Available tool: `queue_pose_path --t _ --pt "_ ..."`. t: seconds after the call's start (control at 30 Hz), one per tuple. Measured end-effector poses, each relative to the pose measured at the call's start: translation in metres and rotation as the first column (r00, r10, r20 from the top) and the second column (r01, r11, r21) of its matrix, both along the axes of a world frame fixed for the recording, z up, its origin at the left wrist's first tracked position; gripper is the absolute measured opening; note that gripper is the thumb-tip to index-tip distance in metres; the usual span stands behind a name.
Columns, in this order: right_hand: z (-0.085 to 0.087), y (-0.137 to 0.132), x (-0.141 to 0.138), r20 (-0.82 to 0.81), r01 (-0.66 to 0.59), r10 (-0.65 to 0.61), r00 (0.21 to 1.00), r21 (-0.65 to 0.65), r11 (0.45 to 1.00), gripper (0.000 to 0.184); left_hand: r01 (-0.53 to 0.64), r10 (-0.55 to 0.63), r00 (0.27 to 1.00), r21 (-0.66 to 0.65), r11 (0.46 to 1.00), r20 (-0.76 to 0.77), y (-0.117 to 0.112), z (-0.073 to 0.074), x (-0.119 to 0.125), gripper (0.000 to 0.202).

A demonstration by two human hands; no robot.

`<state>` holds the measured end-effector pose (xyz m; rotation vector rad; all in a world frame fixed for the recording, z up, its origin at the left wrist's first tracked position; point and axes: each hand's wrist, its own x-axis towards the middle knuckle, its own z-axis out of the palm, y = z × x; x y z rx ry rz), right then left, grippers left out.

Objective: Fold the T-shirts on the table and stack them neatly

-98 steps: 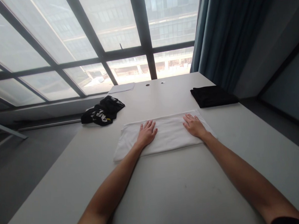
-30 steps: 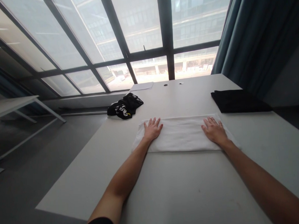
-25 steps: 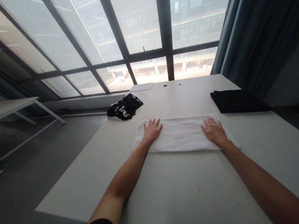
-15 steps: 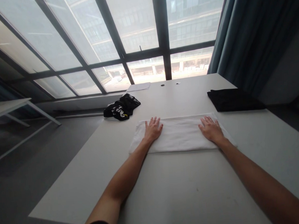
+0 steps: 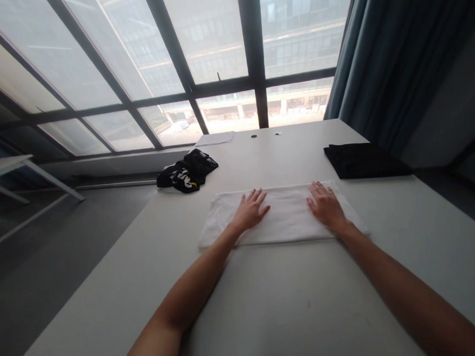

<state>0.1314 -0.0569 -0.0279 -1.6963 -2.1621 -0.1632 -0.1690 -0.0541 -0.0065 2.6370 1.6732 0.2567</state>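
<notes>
Folded white cloth (image 5: 289, 215) lies flat under both hands, and from where I sit I can follow its outline except where a hand or arm covers it. My left hand (image 5: 252, 212) rests palm down on it with the fingers loosely fanned; my right hand (image 5: 327, 205) lies the same way, its fingers a little closer together. Neither is curled round anything: both are extended, with no pinch on the fabric that I can make out, and how hard they press I cannot tell.

The relation I watch is this: the cloth's long axis runs left to right, across the direction in which I reach, so each hand has a half to itself. The left hand sits nearer the middle, the right hand nearer its own short end, and the fingertips of both come about to the far long edge.

Farther out, I see the white table (image 5: 285, 287) that carries it all. Beyond the cloth's left end lies a crumpled black garment (image 5: 187, 172) with white print; beyond the right end, a folded black cloth (image 5: 366, 160). Both are apart from the white one. A sheet of paper (image 5: 215, 139) lies at the far edge, near the window (image 5: 214, 36)
</notes>
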Motion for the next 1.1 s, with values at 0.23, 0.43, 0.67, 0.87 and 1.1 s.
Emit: queue_pose_path --t 0.23,0.43,0.67,0.87,1.1 --pt "-0.003 -0.004 -0.016 0.027 -0.261 0.277 0.961 -0.258 0.93 0.059 0.155 -0.155 0.988 -0.097 0.983 0.011 -0.014 -0.012 0.035 0.061" --pt "-0.003 -0.005 -0.016 0.002 -0.249 0.257 0.967 -0.228 0.941 0.057 0.164 -0.162 0.986 -0.098 0.981 0.031 -0.004 -0.013 0.025 0.06" --pt "-0.003 -0.005 -0.015 -0.012 -0.247 0.251 0.968 -0.238 0.939 0.056 -0.051 0.047 0.998 -0.098 0.994 -0.048 0.015 -0.01 -0.007 0.06" --pt "-0.004 -0.005 -0.015 -0.005 -0.25 0.257 0.967 -0.237 0.939 0.057 -0.055 0.052 0.998 -0.073 0.996 -0.046 0.015 -0.016 -0.009 0.059" --pt "-0.01 0.006 0.002 0.033 -0.049 0.058 0.998 -0.231 0.972 0.059 -0.063 0.06 0.997 -0.072 0.995 -0.038 0.017 -0.017 -0.009 0.059"
